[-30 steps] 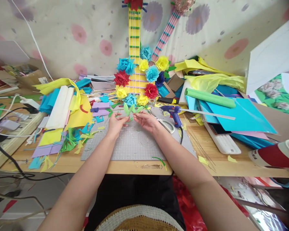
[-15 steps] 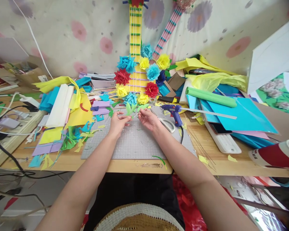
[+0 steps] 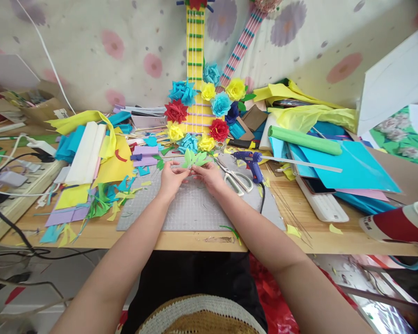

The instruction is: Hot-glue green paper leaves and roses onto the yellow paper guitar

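Hands meet over a grey gridded cutting mat (image 3: 195, 211): left hand (image 3: 169, 178) and right hand (image 3: 211, 176) both pinch a light-green paper leaf sprig (image 3: 194, 159), fingers closed on it.

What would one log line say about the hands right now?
left hand: pinching green paper leaves | right hand: pinching same leaves | under: grey cutting mat | nearby: scissors, glue gun

Head camera, single view: worn on the person's head, facing forward and down onto the left hand (image 3: 170, 178) and right hand (image 3: 212, 176). Close range. Takes in the surface (image 3: 299, 218) across to the wall (image 3: 90, 46) behind; edges bowed, apparently a wide-angle lens.
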